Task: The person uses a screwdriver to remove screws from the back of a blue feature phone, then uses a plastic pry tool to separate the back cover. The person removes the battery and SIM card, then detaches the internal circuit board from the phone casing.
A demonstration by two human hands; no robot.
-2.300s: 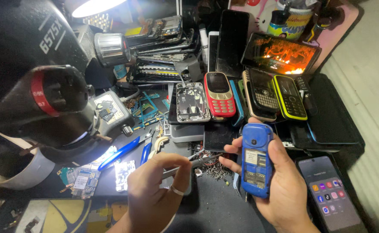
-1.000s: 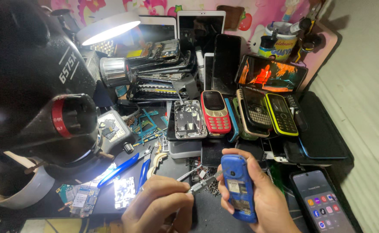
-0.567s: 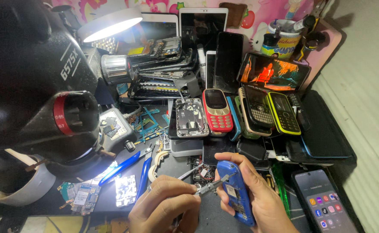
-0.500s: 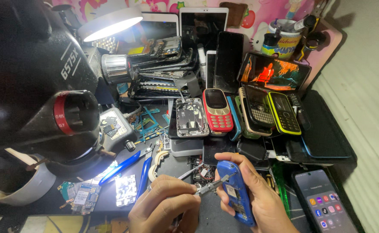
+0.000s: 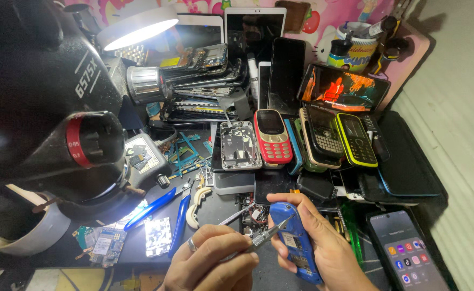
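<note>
My right hand (image 5: 323, 248) grips a small blue keypad phone (image 5: 297, 242), tilted on its side with the back facing left. My left hand (image 5: 210, 264), a ring on one finger, holds a thin metal screwdriver (image 5: 266, 234) whose tip touches the upper back of the blue phone. Both hands hover low over the dark work mat (image 5: 221, 202) at the bottom centre. A second metal tool (image 5: 234, 215) lies on the mat just above my left hand.
A big black microscope head (image 5: 48, 108) fills the left. A red keypad phone (image 5: 272, 137), an opened phone frame (image 5: 238, 145), several other phones, blue-handled pliers (image 5: 161, 207) and circuit boards (image 5: 107, 242) crowd the bench. A lit smartphone (image 5: 407, 250) lies at lower right.
The blue phone turned from face-up to edge-on and moved left toward my left hand. The screwdriver tip came up against its back. The view shifted slightly downward.
</note>
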